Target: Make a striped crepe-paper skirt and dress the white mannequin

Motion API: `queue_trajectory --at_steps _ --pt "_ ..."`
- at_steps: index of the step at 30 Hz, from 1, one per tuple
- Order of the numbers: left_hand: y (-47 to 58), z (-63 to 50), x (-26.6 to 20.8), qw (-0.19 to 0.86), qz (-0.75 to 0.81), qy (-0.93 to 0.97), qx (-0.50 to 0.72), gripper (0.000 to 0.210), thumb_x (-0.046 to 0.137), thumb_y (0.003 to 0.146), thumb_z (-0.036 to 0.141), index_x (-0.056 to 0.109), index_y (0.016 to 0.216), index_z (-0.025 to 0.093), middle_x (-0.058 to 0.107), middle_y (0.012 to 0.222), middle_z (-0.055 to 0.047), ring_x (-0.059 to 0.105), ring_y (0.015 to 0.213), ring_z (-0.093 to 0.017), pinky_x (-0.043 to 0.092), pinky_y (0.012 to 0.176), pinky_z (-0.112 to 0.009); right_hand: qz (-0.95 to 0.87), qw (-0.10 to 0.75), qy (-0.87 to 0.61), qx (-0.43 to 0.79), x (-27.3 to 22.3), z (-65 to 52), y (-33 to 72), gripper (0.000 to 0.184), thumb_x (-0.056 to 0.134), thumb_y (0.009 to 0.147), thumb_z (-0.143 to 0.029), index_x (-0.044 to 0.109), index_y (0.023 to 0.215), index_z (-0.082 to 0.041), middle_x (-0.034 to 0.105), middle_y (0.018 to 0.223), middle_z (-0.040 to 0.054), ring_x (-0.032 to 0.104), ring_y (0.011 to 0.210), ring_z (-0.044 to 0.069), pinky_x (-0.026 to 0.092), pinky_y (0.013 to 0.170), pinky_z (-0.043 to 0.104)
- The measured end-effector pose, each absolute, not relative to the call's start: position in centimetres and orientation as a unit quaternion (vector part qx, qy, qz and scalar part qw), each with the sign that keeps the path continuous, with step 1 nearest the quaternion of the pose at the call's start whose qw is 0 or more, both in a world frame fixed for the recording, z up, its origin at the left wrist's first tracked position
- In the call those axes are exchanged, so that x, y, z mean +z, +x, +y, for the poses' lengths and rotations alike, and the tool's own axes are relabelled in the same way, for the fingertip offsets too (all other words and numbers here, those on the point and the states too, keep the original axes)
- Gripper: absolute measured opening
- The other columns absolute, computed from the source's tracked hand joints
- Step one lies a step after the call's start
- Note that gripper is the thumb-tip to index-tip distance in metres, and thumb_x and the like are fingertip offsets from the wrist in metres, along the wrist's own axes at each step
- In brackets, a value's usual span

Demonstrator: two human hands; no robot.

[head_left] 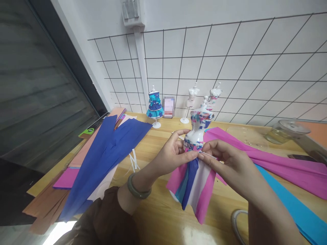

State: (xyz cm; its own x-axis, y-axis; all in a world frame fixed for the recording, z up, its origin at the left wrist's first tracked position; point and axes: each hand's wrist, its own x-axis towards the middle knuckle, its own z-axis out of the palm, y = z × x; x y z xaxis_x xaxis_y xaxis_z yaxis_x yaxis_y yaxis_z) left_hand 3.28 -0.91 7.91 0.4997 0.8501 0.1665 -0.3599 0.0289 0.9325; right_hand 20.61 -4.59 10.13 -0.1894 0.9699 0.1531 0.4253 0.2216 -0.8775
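A small white mannequin stands upright in front of me, with patches of blue, pink and red on its bust and hips. A crepe paper skirt in pink, teal, dark blue and white hangs from its hips. My left hand is closed around the side, its thumb pressing the skirt's top edge. My right hand pinches at the front of the waist, thumb and forefinger closed on what looks like a thin white strip. The two thumbs nearly meet. The mannequin's stand is hidden.
Dark blue crepe paper lies left over peach and brown sheets. Pink paper and light blue paper lie right, near a glass teapot. Behind stand a blue-dressed mannequin and two others, including a bare one.
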Motion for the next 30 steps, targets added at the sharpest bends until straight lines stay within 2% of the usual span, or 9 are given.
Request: queue_trajectory --at_steps 5,10,13,16,19,23,30 --pt "3.2 -1.0 7.7 0.640 0.256 0.575 0.440 0.056 0.065 0.077 0.028 0.035 0.123 0.022 0.055 0.078 0.001 0.054 0.070 -0.010 0.043 0.067 -0.024 -0.686 0.374 -0.511 0.358 10.0 -4.7 20.8 0.025 0.057 0.083 -0.044 0.054 0.096 -0.023 0.052 0.065 -0.0028 0.047 0.056 0.012 0.039 0.048 0.023" --pt "2.8 -1.1 7.8 0.580 0.297 0.625 0.430 0.063 0.063 0.078 0.032 0.030 0.131 0.023 0.054 0.080 0.000 0.054 0.073 -0.012 0.044 0.067 -0.027 -0.681 0.369 -0.527 0.350 9.8 -4.6 21.0 0.030 0.057 0.082 -0.047 0.054 0.101 -0.024 0.048 0.062 -0.0038 0.046 0.056 0.012 0.039 0.048 0.024" --pt "2.7 -1.1 7.8 0.567 0.295 0.635 0.434 0.063 0.062 0.078 0.032 0.031 0.132 0.023 0.055 0.084 -0.002 0.056 0.079 -0.015 0.045 0.070 -0.028 -0.688 0.347 -0.534 0.348 9.9 -4.6 21.1 0.030 0.057 0.081 -0.048 0.057 0.100 -0.024 0.053 0.066 -0.0017 0.047 0.058 0.013 0.039 0.048 0.024" --pt "2.8 -1.0 7.8 0.579 0.270 0.633 0.437 0.054 0.059 0.080 0.032 0.035 0.127 0.021 0.056 0.090 -0.004 0.056 0.085 -0.016 0.044 0.074 -0.029 -0.712 0.326 -0.523 0.337 10.3 -4.7 21.0 0.026 0.055 0.083 -0.047 0.060 0.092 -0.023 0.061 0.076 0.0011 0.052 0.065 0.014 0.042 0.053 0.025" --pt "2.7 -1.1 7.8 0.593 0.249 0.641 0.419 0.049 0.057 0.082 0.031 0.036 0.125 0.019 0.055 0.091 -0.004 0.055 0.085 -0.016 0.044 0.074 -0.029 -0.724 0.324 -0.518 0.321 10.7 -4.8 20.7 0.026 0.054 0.084 -0.046 0.061 0.089 -0.023 0.062 0.074 0.0009 0.053 0.064 0.014 0.042 0.054 0.025" --pt "2.5 -1.0 7.9 0.606 0.241 0.645 0.399 0.054 0.059 0.081 0.032 0.034 0.127 0.021 0.054 0.093 -0.005 0.053 0.084 -0.015 0.043 0.075 -0.029 -0.725 0.321 -0.518 0.321 10.8 -5.0 20.7 0.025 0.053 0.084 -0.046 0.061 0.087 -0.022 0.061 0.071 0.0005 0.054 0.063 0.014 0.042 0.052 0.024" --pt "2.5 -0.8 8.1 0.696 0.179 0.576 0.389 0.054 0.063 0.079 0.027 0.035 0.124 0.022 0.056 0.096 -0.006 0.055 0.091 -0.016 0.043 0.081 -0.030 -0.724 0.316 -0.513 0.335 10.6 -5.0 20.9 0.024 0.053 0.085 -0.045 0.059 0.089 -0.022 0.064 0.076 0.0014 0.056 0.067 0.015 0.044 0.057 0.026"
